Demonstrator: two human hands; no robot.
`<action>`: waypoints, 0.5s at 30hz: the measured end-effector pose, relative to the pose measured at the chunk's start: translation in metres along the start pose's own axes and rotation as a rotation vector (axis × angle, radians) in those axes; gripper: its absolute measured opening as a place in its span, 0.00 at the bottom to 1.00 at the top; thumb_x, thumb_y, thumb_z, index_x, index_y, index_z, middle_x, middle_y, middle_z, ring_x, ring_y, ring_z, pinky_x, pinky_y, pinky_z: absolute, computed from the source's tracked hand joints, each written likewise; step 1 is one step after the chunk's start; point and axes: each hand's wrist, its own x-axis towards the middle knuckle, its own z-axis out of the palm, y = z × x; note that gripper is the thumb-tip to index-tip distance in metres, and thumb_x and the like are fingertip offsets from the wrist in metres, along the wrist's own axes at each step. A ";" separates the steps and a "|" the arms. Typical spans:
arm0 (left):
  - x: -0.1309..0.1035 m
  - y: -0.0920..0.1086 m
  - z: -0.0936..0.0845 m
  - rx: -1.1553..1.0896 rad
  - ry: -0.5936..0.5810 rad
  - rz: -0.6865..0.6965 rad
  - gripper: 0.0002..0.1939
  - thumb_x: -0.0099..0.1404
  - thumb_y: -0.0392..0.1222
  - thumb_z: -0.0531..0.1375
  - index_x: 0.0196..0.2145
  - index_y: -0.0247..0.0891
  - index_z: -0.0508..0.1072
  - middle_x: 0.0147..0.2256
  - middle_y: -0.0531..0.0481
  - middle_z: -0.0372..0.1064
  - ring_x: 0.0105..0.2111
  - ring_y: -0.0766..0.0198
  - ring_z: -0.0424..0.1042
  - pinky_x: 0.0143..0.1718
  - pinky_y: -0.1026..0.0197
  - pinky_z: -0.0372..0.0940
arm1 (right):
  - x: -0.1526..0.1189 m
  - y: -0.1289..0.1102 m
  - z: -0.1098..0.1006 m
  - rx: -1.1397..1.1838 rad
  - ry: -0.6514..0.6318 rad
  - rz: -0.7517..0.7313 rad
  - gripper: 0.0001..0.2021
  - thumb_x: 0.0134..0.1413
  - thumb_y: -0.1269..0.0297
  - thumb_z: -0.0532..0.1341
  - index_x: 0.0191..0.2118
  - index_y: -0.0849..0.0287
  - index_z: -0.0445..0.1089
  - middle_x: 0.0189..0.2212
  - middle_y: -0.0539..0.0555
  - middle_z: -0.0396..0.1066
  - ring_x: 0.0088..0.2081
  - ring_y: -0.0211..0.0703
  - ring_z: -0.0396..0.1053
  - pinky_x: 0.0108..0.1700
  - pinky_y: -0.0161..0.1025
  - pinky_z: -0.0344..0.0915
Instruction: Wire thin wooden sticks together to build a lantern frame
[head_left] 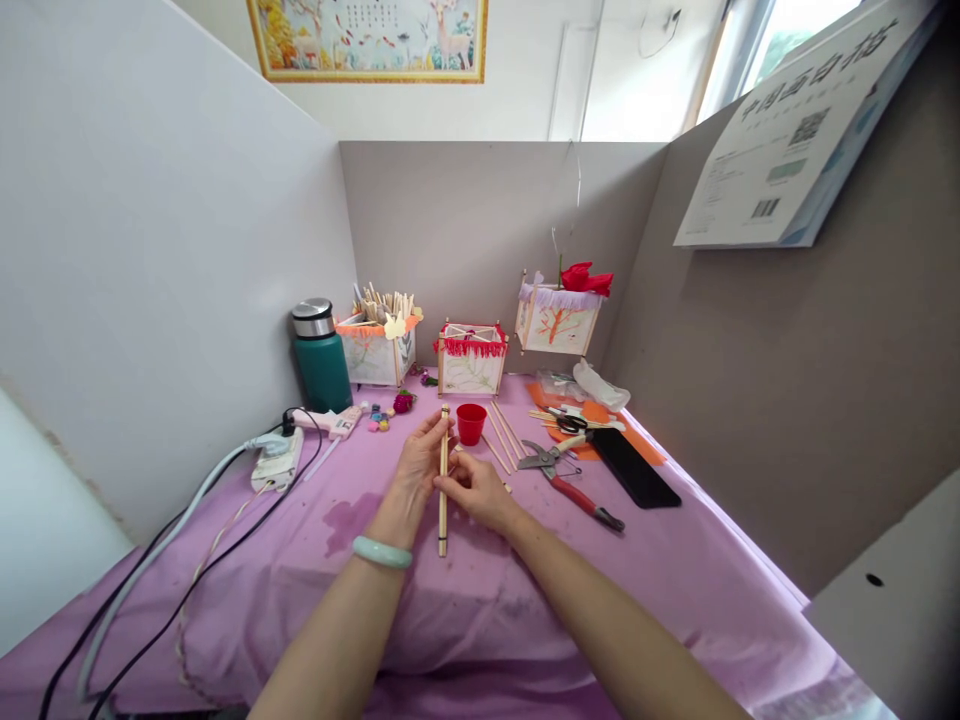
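Wooden stick bundle upright between both hands; fingers touching it.

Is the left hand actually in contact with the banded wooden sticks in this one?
Touching. The head view shows the thumb and fingers of the left hand closed on the upper part of the banded wooden sticks.

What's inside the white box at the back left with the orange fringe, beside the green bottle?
A bundle of thin wooden sticks pokes out of the top of the box. Their lower ends, and anything beneath them, are hidden by its sides.
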 end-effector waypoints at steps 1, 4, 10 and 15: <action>0.000 0.000 0.001 0.013 -0.005 0.017 0.14 0.50 0.32 0.67 0.35 0.35 0.70 0.27 0.55 0.71 0.23 0.71 0.69 0.28 0.66 0.65 | 0.001 0.000 0.002 0.050 -0.012 0.038 0.07 0.53 0.60 0.58 0.32 0.57 0.61 0.16 0.43 0.61 0.16 0.33 0.58 0.20 0.31 0.53; -0.001 0.005 0.002 0.032 -0.043 0.070 0.10 0.54 0.38 0.65 0.34 0.35 0.70 0.27 0.53 0.70 0.25 0.71 0.69 0.31 0.65 0.66 | 0.002 0.002 0.003 0.107 -0.014 0.084 0.05 0.55 0.61 0.54 0.32 0.56 0.59 0.15 0.42 0.57 0.15 0.33 0.56 0.19 0.31 0.51; -0.002 0.015 0.000 0.009 -0.087 0.133 0.15 0.59 0.47 0.61 0.39 0.34 0.72 0.23 0.55 0.65 0.22 0.72 0.66 0.29 0.66 0.64 | 0.000 0.004 -0.002 -0.137 0.055 -0.050 0.11 0.59 0.60 0.52 0.28 0.57 0.60 0.17 0.44 0.58 0.21 0.34 0.57 0.25 0.32 0.52; -0.003 0.014 -0.001 0.078 -0.116 0.236 0.14 0.57 0.46 0.62 0.37 0.32 0.72 0.23 0.55 0.65 0.22 0.72 0.64 0.29 0.66 0.63 | -0.002 0.001 -0.002 -0.243 0.080 -0.125 0.11 0.60 0.62 0.51 0.26 0.57 0.58 0.18 0.46 0.59 0.23 0.36 0.58 0.28 0.33 0.53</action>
